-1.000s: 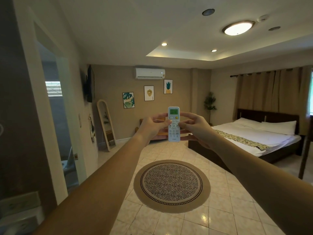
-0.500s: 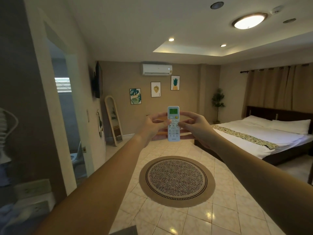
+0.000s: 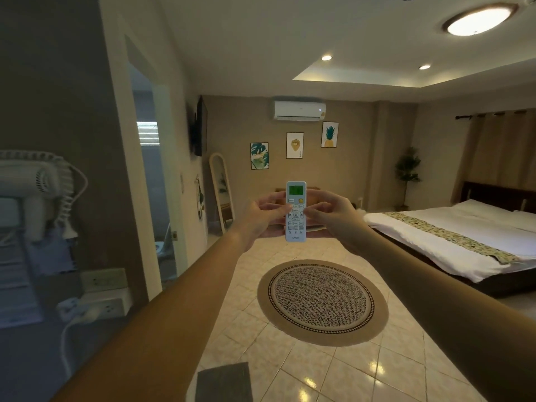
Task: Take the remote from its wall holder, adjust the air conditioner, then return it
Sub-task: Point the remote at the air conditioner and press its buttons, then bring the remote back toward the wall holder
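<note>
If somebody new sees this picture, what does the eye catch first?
First, the white remote, held upright at centre between the left hand and right hand. Above it, the air conditioner sits high on the far wall. Below, a round rug lies on the tiled floor.

We cannot read the remote point(image 3: 295, 211) buttons; our thumbs cover some. The bed point(image 3: 452, 242) and ceiling lamp point(image 3: 478, 20) run past the frame's edge.

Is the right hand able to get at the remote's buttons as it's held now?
Probably yes. The right hand and left hand both grip the remote upright by its sides, its button face turned toward the person and mostly uncovered, with the right thumb already resting on it.
</note>
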{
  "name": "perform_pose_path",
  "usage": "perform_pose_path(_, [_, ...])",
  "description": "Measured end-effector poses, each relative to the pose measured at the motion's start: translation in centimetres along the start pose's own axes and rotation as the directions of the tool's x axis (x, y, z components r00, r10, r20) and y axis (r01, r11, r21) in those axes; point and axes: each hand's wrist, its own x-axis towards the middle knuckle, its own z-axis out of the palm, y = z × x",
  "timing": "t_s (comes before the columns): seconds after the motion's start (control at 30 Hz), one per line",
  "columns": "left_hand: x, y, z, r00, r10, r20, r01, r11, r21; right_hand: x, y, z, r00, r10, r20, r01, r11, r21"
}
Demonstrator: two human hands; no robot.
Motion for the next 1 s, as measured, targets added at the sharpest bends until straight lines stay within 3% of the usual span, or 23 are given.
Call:
perform_pose_path(0.47, [-3.5,-0.2,-7.1,0.992,-0.032,-0.119,0.035,0.999,0.016,1.3,-0.1,7.5,0.995,-0.017,0.097,0.013,0.999,0.040])
perform_pose_path(1.0, [-8.9,-0.2,-25.7,0.965,-0.043,-0.260,0.072,0.992,0.106,5.8,-1.1,26.3,0.970,-0.034,0.241,0.025,0.999,0.037])
